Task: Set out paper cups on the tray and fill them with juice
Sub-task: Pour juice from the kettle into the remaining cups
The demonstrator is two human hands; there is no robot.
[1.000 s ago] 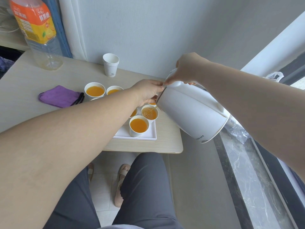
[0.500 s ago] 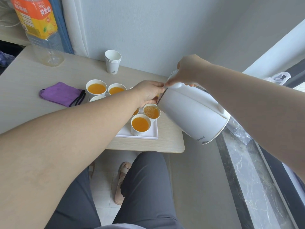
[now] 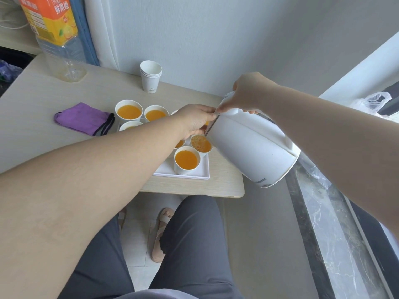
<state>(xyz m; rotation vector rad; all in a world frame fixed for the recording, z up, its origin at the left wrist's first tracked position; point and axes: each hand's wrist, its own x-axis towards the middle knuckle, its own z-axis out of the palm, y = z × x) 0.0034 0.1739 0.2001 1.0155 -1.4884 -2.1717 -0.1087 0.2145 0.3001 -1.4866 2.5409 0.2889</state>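
A white tray (image 3: pixel 204 173) lies near the table's front right corner and holds several paper cups of orange juice. My right hand (image 3: pixel 248 94) grips the handle of a white kettle (image 3: pixel 252 147), tilted with its spout over a cup of foamy juice (image 3: pixel 201 145). At the kettle's top edge beside the spout, my left hand (image 3: pixel 194 123) pinches the lid. A full cup (image 3: pixel 186 160) stands in front, and two more full cups (image 3: pixel 129 112) (image 3: pixel 155 115) stand at the back. My left forearm hides other cups.
A stack of empty paper cups (image 3: pixel 150 77) stands by the wall. A large, nearly empty juice bottle (image 3: pixel 54 35) stands at the back left, and a folded purple cloth (image 3: pixel 84 118) lies left of the tray. A marble sill (image 3: pixel 336 223) runs along the right.
The kettle stays tilted over the same cup, and the juice in it now looks higher and foamier. Both hands keep their hold.
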